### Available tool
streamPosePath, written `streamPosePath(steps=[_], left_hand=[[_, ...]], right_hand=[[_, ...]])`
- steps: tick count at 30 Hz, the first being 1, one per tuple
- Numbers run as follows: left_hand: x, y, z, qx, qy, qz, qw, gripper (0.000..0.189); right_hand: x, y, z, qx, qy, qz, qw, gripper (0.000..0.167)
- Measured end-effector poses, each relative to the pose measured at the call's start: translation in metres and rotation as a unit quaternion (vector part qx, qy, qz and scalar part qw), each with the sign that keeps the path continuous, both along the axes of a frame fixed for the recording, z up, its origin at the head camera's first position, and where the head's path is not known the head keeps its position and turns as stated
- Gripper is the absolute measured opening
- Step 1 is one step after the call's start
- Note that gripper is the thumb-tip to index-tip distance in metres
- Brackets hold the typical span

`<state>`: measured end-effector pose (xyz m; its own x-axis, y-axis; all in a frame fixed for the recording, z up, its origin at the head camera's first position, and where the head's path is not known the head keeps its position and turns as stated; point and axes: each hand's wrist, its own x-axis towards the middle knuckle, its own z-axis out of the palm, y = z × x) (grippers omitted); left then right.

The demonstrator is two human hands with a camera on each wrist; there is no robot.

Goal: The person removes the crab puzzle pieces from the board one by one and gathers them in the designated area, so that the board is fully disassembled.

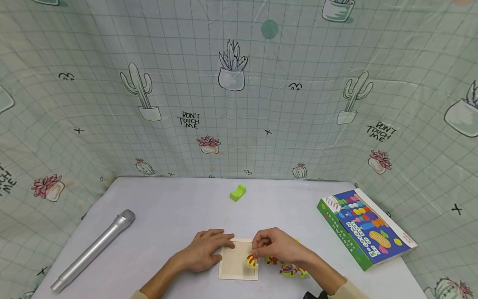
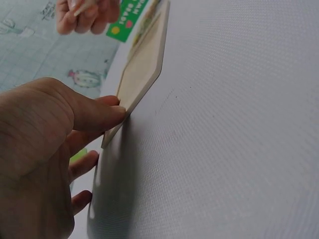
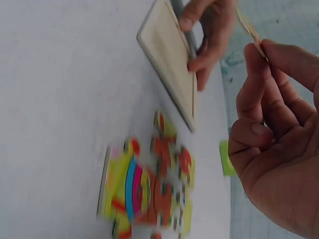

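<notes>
A shallow wooden puzzle tray (image 1: 232, 270) with a raised rim lies on the table, its inside bare wood. My left hand (image 1: 206, 252) holds it at the upper left corner, thumb and forefinger on the rim (image 2: 145, 85). Between thumb and forefinger, my right hand (image 1: 278, 244) pinches a yellow and red puzzle piece (image 1: 252, 261) above the tray's right side. In the right wrist view that piece (image 3: 253, 37) is seen nearly edge-on. Several colourful puzzle pieces (image 3: 134, 184) lie in a loose cluster right of the tray, partly hidden by the right forearm in the head view.
A green curved block (image 1: 237, 193) sits toward the back of the white table (image 1: 179, 203). At the left lies a silver microphone (image 1: 95, 249). A blue and green toy box (image 1: 367, 228) occupies the right side. A black object (image 1: 315, 295) shows at the front edge.
</notes>
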<state>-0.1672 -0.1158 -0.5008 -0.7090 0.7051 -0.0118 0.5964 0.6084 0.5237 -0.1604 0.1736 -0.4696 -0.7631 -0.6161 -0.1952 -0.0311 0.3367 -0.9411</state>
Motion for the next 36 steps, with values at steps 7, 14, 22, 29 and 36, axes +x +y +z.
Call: streamPosePath(steps=[7,14,22,29,36], left_hand=[[0.0,-0.002,0.001,0.003,0.001,0.0,1.0,0.04],[-0.001,-0.003,0.002,0.009,-0.001,-0.002,1.0,0.041],[0.0,-0.001,0.002,0.004,-0.001,0.003,1.0,0.041],[0.0,0.0,0.001,0.004,-0.001,0.002,1.0,0.041],[0.001,0.0,0.0,0.003,0.0,0.001,1.0,0.041]], right_hand=[[0.007,0.033,0.001,0.073,0.038,-0.031,0.9962,0.015],[0.014,0.039,-0.013,0.106,0.073,-0.022,0.9914,0.005],[0.016,0.041,-0.017,0.143,0.115,-0.025,0.9827,0.004],[0.018,0.043,-0.023,0.168,0.148,-0.028,0.9742,0.003],[0.02,0.042,-0.025,0.185,0.165,-0.033,0.9683,0.006]])
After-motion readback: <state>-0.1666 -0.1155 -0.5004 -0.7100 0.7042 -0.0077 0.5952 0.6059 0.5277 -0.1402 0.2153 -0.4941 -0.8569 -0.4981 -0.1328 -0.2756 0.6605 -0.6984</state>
